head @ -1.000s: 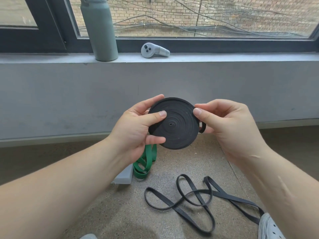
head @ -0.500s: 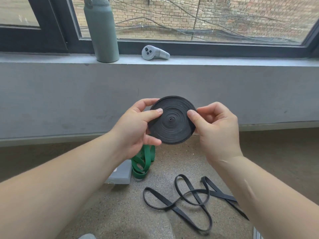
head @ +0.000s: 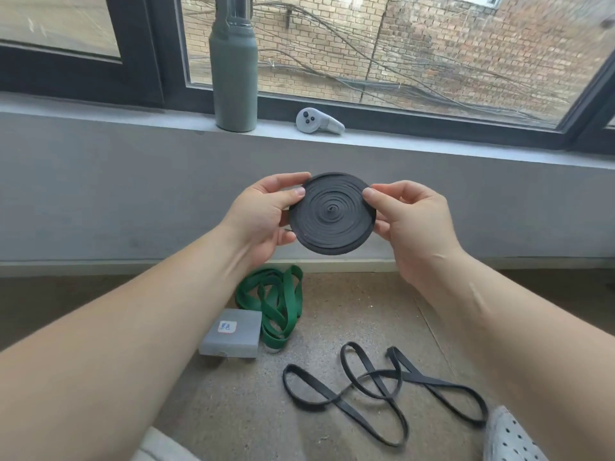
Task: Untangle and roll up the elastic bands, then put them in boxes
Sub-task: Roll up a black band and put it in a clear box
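The rolled black elastic band (head: pixel 332 217) is held up in the air in front of the wall below the windowsill, a flat, tight spiral facing the camera. The left hand (head: pixel 263 217) grasps its upper left rim, with the thumb on the front face and the fingers behind. The right hand (head: pixel 412 224) has the same pinching grip on the opposite rim. 1 second ago a short loop of tail stuck out at the right edge beside the right thumb. Now none shows and the outline is a clean disc, so I judge the rolling of this band finished (how the end is secured is hidden). Boxing comes next: the grey labelled box (head: pixel 233 332) lies on the floor (head: pixel 349 311) below, just beside the tangled green band (head: pixel 276 304). A loose black band (head: pixel 382 390) lies nearer; these 2 bands are not yet rolled.
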### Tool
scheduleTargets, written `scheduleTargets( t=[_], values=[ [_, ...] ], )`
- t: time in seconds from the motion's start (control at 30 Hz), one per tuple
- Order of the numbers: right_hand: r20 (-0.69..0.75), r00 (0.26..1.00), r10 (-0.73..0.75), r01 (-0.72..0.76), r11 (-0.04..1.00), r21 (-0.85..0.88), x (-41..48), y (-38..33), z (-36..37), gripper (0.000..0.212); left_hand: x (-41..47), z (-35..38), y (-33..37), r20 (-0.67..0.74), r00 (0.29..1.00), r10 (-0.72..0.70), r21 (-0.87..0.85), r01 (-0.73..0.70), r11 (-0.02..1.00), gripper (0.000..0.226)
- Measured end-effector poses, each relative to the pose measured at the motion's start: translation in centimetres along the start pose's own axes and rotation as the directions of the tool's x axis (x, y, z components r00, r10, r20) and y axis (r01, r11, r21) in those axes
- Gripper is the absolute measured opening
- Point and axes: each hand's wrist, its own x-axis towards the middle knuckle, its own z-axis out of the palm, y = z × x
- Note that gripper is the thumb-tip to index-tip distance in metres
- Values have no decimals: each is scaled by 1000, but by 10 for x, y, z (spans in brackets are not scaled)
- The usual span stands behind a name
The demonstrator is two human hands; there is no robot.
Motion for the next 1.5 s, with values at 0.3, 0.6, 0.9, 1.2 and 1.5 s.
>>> scheduleTargets(
  t=[0.3,0.6,0.9,1.2,1.5],
  values=[
    [9,1000,25,-25,1000,8,13,16,41,16,5,-22,-3,-199,980,2,-13,-5,1000,18],
    [10,985,174,-175,982,73,27,75,46,14,14,-43,-26,-230,970,-72,193,118,974,18],
    [12,932,362,-362,931,51,33,172,44,17,27,-75,-81,-230,916,-328,637,397,661,25],
    [7,851,525,-523,848,-81,32,260,46,15,53,-143,-114,-208,878,-431,956,275,98,55],
    [3,797,604,-587,775,-233,40,332,58,15,80,-208,-221,-106,827,-552,924,-122,-361,85]
  ],
)
